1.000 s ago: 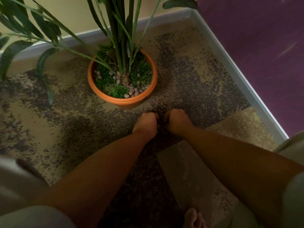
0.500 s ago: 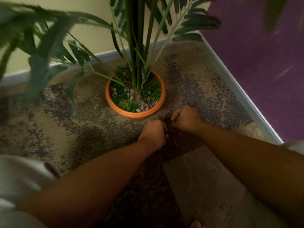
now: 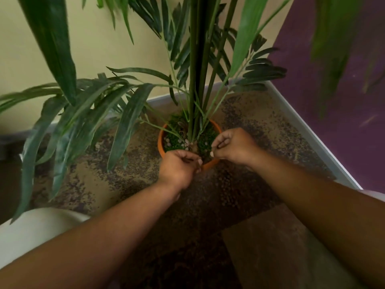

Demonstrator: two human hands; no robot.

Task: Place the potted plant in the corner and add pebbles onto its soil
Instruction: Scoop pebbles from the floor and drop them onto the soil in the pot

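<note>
Right now the potted plant stands on the floor in the corner, where the yellow wall meets the purple wall. Its orange pot sits on a brown, speckled carpet, close to the pale strip along the bottom of the walls. Long green leaves hang out over the left side.

Both hands are at the near side of the pot. The left hand is over the near rim, and it hides part of that rim. The right hand is a little higher and farther in, over the right half of the pot. The two hands are near each other but apart. On each hand the fingers are curled in, with the tips close to the thumb. I cannot tell if anything is inside them.

Some small pale pebbles lie on the green grassy top in the pot, just left of the stems and just beyond the left hand.
</note>
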